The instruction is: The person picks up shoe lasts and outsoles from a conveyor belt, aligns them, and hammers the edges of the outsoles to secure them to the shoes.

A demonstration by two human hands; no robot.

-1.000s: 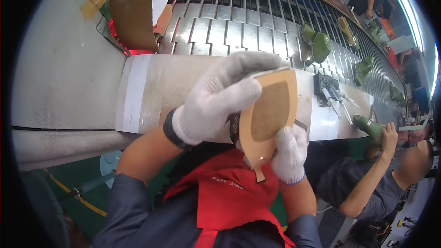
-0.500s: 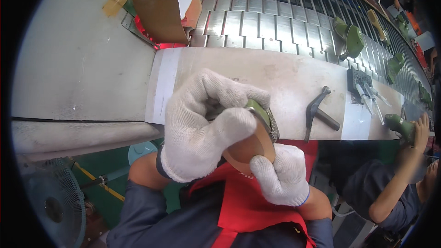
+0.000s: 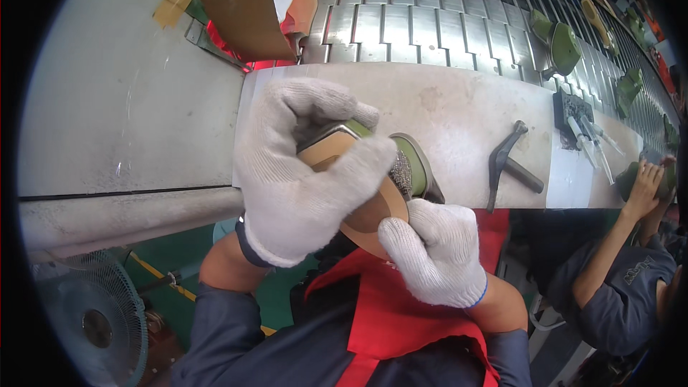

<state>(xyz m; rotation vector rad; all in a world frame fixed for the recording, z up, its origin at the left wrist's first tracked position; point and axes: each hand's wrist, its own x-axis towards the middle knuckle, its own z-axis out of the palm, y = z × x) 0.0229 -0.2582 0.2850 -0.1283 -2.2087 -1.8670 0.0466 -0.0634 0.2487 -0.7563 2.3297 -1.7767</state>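
Both gloved hands grasp a tan sole [image 3: 376, 216] on a green shoe form [image 3: 418, 160]

The sole is held over the near edge of the pale bench [image 3: 459, 118], with the form behind it on the far side and a strip of sparkly dark material [image 3: 402, 174] between the 2. The left hand [image 3: 294, 175] grasps the far left end, fingers curled around it and thumb laid across the sole. The right hand [image 3: 441, 258] grips the near right end, its thumb on the sole's edge.

To the right on the bench lies 1 hammer [image 3: 499, 163]; farther right sits a dark block [image 3: 565, 106] with thin pale tools [image 3: 589, 142] beside it. Beyond the bench run metal slats [image 3: 394, 25], bearing another green form [image 3: 565, 49] at right. At far right, a co-worker's hand [image 3: 645, 188] holds a dark green piece [image 3: 628, 178]. A fan [image 3: 97, 326] stands at near left.
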